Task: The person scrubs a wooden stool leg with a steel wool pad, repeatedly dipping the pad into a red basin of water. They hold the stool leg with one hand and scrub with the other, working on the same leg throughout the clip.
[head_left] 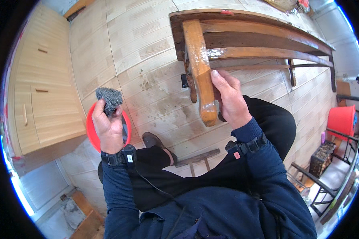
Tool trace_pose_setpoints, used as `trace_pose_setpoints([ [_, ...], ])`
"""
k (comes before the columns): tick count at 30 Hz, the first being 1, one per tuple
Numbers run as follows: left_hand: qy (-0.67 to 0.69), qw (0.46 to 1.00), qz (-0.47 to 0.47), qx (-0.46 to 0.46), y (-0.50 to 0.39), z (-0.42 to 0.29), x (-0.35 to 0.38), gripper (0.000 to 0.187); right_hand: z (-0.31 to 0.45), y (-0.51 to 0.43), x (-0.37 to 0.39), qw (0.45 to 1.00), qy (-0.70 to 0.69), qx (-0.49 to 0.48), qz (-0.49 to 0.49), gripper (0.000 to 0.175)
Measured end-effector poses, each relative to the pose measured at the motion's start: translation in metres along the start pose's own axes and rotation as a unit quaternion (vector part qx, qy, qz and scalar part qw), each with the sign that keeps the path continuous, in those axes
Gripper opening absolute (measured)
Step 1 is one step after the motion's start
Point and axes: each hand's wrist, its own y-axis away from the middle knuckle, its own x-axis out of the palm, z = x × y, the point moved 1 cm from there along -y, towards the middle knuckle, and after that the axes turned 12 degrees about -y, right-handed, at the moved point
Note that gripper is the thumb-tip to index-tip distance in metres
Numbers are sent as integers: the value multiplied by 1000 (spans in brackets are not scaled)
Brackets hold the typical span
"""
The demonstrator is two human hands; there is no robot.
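Observation:
My left hand [109, 127] holds a grey scouring pad [110, 100] between thumb and fingers. It is raised over a red bucket [91, 131], which it partly hides. My right hand [231, 97] grips the curved end of a brown wooden leg [199, 64], thumb on its near side and fingers out of sight behind. The leg belongs to a long wooden bench [266, 27] that appears to lie on its side. Its varnished surface looks wet, with shiny patches on the leg and on a rail [257, 53].
Dark wet spots mark the tiled floor [158, 89] between my hands. A light wooden cabinet [52, 110] stands at left. A low wooden stool [199, 157] is partly hidden between my legs. At right are another red bucket [341, 122] and a dark metal frame [312, 179].

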Motion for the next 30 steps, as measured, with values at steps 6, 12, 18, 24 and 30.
trace_pose_setpoints([
  [6, -34, 999, -9, 0, 3, 8, 11, 20, 4, 28, 1, 998, 57, -27, 28, 40],
  [12, -50, 998, -37, -7, 2, 21, 43, 19, 4, 40, -6, 998, 22, 42, 49, 42],
  [18, -67, 997, 25, -16, -3, 31, 65, 21, 3, 42, -7, 998, 28, 23, 54, 39],
  [24, -94, 995, 26, 14, -5, 37, 77, 24, 6, 44, -10, 998, 49, 9, 25, 36],
  [30, -111, 993, 13, 34, 2, 35, 73, 26, 13, 46, -11, 999, 33, -25, -15, 31],
])
